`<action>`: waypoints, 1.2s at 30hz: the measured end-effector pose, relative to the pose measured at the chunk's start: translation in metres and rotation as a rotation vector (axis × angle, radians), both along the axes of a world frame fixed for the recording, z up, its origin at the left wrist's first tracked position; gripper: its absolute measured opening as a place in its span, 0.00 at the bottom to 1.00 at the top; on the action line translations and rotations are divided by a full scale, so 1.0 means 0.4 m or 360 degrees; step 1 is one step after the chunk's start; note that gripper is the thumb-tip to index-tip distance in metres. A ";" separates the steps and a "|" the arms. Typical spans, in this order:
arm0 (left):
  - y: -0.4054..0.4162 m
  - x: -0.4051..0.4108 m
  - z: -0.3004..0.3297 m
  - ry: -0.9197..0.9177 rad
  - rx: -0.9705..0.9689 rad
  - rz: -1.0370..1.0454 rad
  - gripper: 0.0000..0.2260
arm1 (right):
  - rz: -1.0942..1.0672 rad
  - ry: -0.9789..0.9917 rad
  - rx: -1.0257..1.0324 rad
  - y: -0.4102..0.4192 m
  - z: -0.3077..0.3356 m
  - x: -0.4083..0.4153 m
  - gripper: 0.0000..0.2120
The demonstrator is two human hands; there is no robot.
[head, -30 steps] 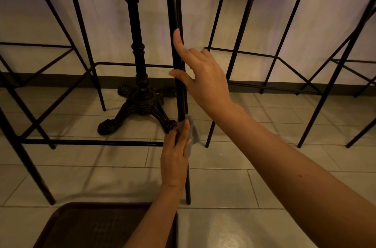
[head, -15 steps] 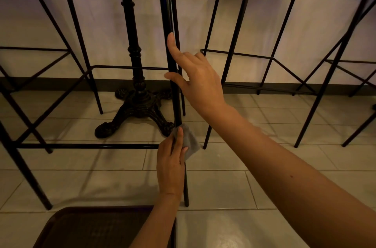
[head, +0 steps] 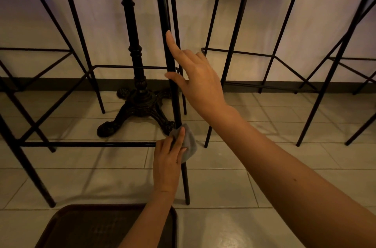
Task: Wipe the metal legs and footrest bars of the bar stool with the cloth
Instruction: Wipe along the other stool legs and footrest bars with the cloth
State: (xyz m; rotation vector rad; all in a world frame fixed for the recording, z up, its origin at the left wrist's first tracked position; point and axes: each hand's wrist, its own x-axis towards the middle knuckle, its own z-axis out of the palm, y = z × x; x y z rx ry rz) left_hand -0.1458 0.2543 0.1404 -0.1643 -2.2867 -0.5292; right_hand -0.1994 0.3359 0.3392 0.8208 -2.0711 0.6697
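centre of the frame: a black metal stool leg (head: 173,89) runs from the top edge down to the tiled floor (head: 223,182), where its foot stands just right of a dark brown tray (head: 85,227) at the lower left. the left hand (head: 167,161) holds a grey cloth (head: 189,144) against this leg just below centre, at the joint where a horizontal footrest bar (head: 87,144) meets it from the left; the fingers (head: 180,140) lie close together, pressing the cloth to the metal, with the cloth bunched out to the right of the leg. the right hand (head: 198,81) steadies the same leg higher up: the index finger (head: 172,44) lies straight along the leg, the thumb touches it lower down, and the other fingers are loosely curled behind, so the hand is spread rather than gripping. centre left, behind the leg: an ornate cast table base (head: 138,109) with its column rising to the top edge. further thin-legged stools (head: 274,58) stand at the left and right of the frame against a pale wall (head: 305,24).
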 end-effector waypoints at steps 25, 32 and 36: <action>-0.102 -0.012 0.230 0.0128 0.0428 -0.0548 0.22 | -0.0256 -0.0812 -0.0775 -0.033 -0.433 0.151 0.13; -0.080 -0.058 0.245 0.0134 0.0440 -0.0541 0.27 | -0.0335 -0.0829 -0.0715 -0.031 -0.409 0.136 0.11; -0.078 -0.068 0.238 0.0144 0.0425 -0.0515 0.29 | -0.0248 -0.0870 -0.0782 -0.033 -0.399 0.137 0.16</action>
